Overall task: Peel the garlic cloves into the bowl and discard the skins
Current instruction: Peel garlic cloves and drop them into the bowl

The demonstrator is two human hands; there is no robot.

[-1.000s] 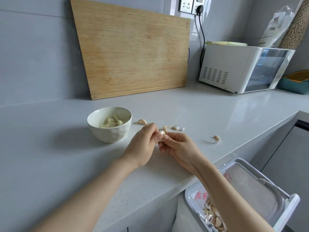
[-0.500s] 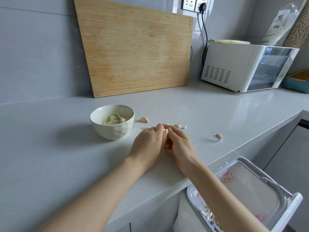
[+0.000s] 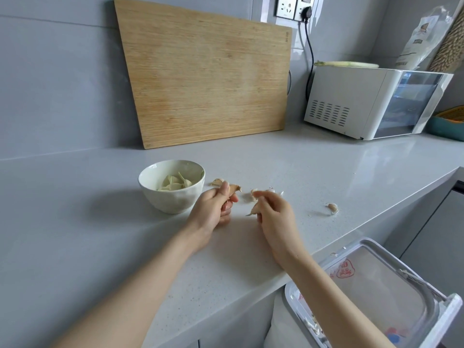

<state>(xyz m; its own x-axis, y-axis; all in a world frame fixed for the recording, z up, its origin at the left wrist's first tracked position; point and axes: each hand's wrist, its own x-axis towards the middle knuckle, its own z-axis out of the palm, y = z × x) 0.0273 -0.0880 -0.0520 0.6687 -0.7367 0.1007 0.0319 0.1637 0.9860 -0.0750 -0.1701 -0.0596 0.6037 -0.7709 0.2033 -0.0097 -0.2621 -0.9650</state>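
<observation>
Pale clove [image 3: 235, 188] pinched by left hand [image 3: 213, 212], garlic piece [image 3: 255, 209] by right hand [image 3: 276, 215] (both curled)

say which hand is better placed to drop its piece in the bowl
Left: the left hand pinches a garlic piece right beside the bowl; the right hand holds a pale piece farther off, on the bin side.

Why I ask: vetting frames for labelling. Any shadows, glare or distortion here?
Head view: the bowl casts a diffuse shadow leftward on the counter; mild sheen on the counter beside the white appliance; the wide-angle lens skews the cutting board; no motion blur evident.
</observation>
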